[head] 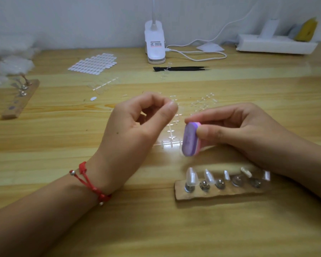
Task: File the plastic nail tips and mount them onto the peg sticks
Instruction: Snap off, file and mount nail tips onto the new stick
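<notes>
My left hand (137,123) is raised over the table's middle, thumb and forefinger pinched together on a clear nail tip (180,108) that barely shows. My right hand (239,130) grips a purple and pink buffer block (189,139) just right of it, the purple face turned toward the tip. In front of my right wrist lies a wooden strip (211,193) with several metal pegs; clear nail tips (191,177) stand on some of them. Clear plastic sprues (171,134) lie under my hands.
A second wooden peg strip (20,101) lies at the far left, beside plastic bags (9,60). A sheet of adhesive tabs (94,64), black tweezers (182,68), a white clip lamp (155,45) with its cable and a white box (276,45) sit toward the back.
</notes>
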